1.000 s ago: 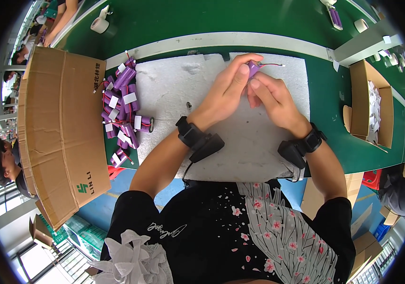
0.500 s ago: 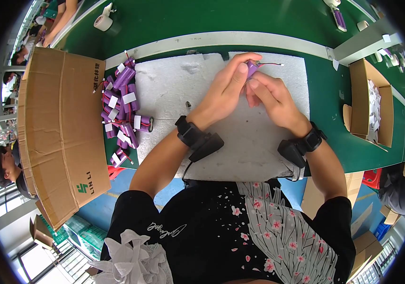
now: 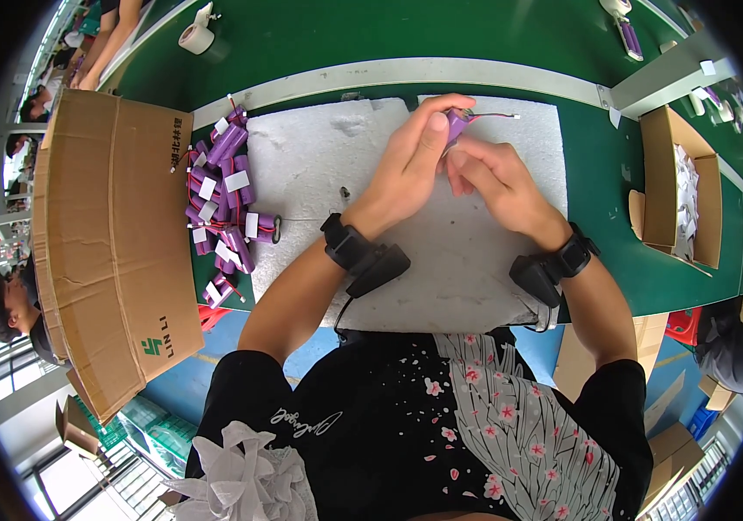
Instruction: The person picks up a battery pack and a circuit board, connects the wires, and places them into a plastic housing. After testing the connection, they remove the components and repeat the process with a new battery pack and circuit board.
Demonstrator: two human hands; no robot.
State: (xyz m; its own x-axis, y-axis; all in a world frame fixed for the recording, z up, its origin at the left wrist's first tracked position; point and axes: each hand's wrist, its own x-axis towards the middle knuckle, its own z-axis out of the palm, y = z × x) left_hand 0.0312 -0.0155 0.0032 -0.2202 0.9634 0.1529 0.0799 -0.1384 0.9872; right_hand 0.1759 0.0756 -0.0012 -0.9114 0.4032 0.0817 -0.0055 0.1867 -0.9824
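A purple battery pack [image 3: 456,127] is gripped in my left hand [image 3: 406,165], above the far part of the white foam board [image 3: 450,260]. From its far end a thin dark and red lead runs to the right, ending in a small white connector [image 3: 516,116]. Close against the pack's near end, my right hand [image 3: 503,180] has thumb and fingers pinched together; what lies between them is hidden. Left of the board lies a heap of purple battery packs [image 3: 228,143] with white labels and red and black wires.
A large cardboard box [image 3: 120,243] stands at the left. To the right, an open carton [image 3: 658,178] holds white pieces. A tape roll [image 3: 196,37] sits on the green table [image 3: 406,30] beyond a pale rail [image 3: 441,69]. Another person's arm [image 3: 111,39] reaches in at the far left.
The pack in my left hand has tilted and shows more of its side. My right fingers have drawn slightly down. At the far left, the other person's hand and the tape roll have shifted.
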